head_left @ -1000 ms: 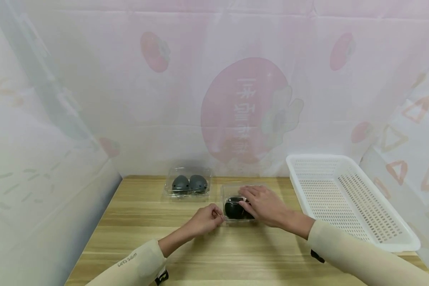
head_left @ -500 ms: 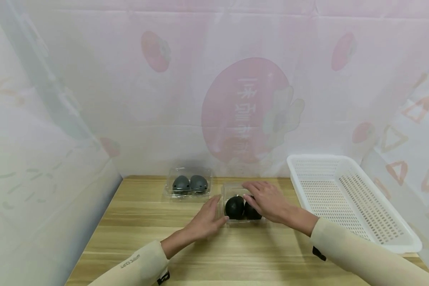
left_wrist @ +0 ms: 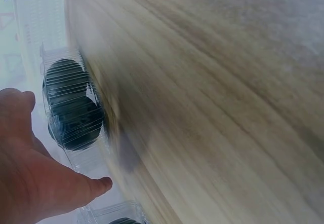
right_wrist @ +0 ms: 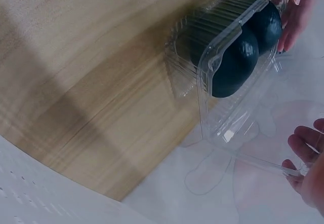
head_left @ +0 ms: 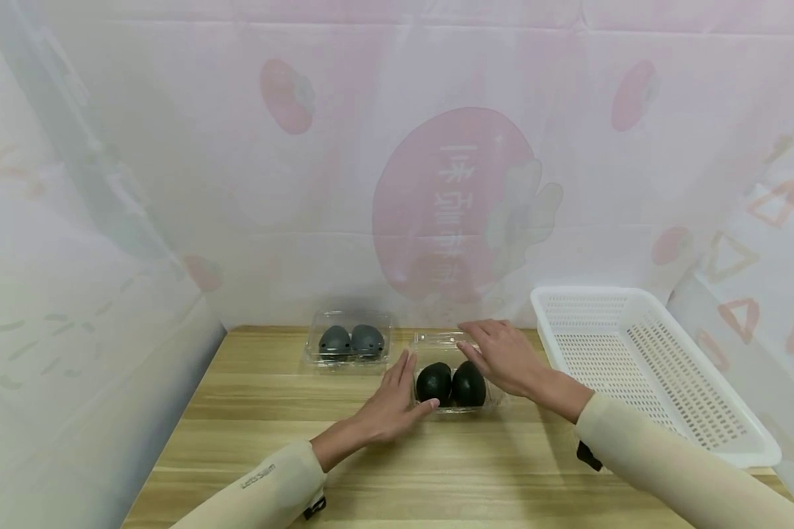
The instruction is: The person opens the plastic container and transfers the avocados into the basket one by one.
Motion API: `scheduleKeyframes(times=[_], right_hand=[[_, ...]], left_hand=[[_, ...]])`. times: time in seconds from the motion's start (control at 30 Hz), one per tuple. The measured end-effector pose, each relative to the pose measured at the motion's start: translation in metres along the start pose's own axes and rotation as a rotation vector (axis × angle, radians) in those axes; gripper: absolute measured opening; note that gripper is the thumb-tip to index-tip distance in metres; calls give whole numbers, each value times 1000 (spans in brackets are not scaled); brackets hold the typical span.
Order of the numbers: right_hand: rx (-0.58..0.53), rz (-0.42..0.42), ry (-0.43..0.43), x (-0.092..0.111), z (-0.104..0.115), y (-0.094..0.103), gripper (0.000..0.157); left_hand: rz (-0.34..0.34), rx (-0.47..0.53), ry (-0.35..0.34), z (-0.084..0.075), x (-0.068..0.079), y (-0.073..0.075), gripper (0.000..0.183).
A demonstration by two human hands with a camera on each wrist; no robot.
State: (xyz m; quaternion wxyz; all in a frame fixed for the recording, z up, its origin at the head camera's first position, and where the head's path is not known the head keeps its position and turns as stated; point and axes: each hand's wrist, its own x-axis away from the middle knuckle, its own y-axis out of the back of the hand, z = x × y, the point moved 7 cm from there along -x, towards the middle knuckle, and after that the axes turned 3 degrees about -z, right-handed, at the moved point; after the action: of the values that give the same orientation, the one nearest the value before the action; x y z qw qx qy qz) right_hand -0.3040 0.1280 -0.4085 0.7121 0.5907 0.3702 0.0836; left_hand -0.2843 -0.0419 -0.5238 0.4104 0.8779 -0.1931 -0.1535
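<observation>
Two dark green avocados (head_left: 434,384) lie side by side in a clear plastic clamshell box (head_left: 459,409) on the table. Its lid (head_left: 445,339) is raised towards the back. My left hand (head_left: 389,408) rests along the box's left side with straight fingers, its thumb at the front rim. At the lid's right part is my right hand (head_left: 506,360), fingers extended and thumb apart. The right wrist view shows the lid's edge meeting the fingers of the right hand (right_wrist: 311,153). In the left wrist view, the left hand (left_wrist: 40,173) has its thumb and fingers spread.
A second clear box (head_left: 348,358), its lid down over two dark egg-shaped fruits, stands at the back left. On the right is a white perforated plastic basket (head_left: 668,353). Behind the wooden table (head_left: 265,419) hangs a printed cloth (head_left: 331,184).
The lid has swung up and back under the right hand, uncovering both avocados. My left hand's fingers have uncurled from the front left corner and spread along the box's side.
</observation>
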Motion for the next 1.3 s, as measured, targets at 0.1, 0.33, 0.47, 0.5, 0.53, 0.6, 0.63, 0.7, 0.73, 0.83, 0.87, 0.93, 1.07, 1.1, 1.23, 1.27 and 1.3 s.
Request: scheduleKeyframes(times=[0.1, 0.33, 0.47, 0.5, 0.53, 0.6, 0.63, 0.7, 0.73, 0.83, 0.87, 0.93, 1.07, 1.1, 1.23, 1.27, 1.3], right_hand=[[0, -2, -26, -3, -6, 1, 43], [-47, -11, -89, -9, -17, 3, 44], [-94, -2, -141, -13, -25, 2, 46], [-107, 3, -155, -14, -28, 1, 47], [-125, 7, -169, -15, -30, 1, 47], [-167, 11, -191, -18, -34, 0, 48], [-189, 13, -203, -19, -37, -1, 48], [-245, 6, -223, -22, -41, -1, 46], [-276, 1, -234, -23, -44, -1, 45], [-354, -17, -263, -27, -51, 0, 41], [-379, -24, -274, -28, -53, 0, 39], [-416, -33, -294, -30, -58, 0, 39], [-485, -43, -359, -33, -68, 0, 41], [-502, -42, -380, -33, -71, 0, 42], [-564, -38, -475, -34, -81, -3, 43], [-579, -37, -497, -34, -84, -4, 44], [-600, -33, -519, -34, -87, -6, 44]], left_hand=[[3, -2, 9, 0, -2, -1, 94], [7, -7, 20, 2, -5, -7, 95], [7, -15, 25, 2, -6, -8, 96], [6, -18, 26, 1, -6, -8, 96], [4, -21, 29, 1, -7, -8, 96], [1, -29, 33, 1, -7, -8, 97], [-1, -31, 34, 1, -8, -8, 97], [-4, -35, 35, 2, -8, -9, 97], [-4, -38, 36, 2, -9, -10, 98], [-1, -43, 40, 3, -9, -12, 100], [1, -46, 44, 3, -10, -12, 101], [1, -51, 48, 3, -10, -13, 102], [2, -54, 54, 2, -11, -15, 104], [2, -54, 55, 2, -12, -15, 104], [3, -59, 60, 0, -13, -16, 105], [5, -60, 62, 0, -13, -17, 105], [5, -64, 63, -1, -13, -17, 105]])
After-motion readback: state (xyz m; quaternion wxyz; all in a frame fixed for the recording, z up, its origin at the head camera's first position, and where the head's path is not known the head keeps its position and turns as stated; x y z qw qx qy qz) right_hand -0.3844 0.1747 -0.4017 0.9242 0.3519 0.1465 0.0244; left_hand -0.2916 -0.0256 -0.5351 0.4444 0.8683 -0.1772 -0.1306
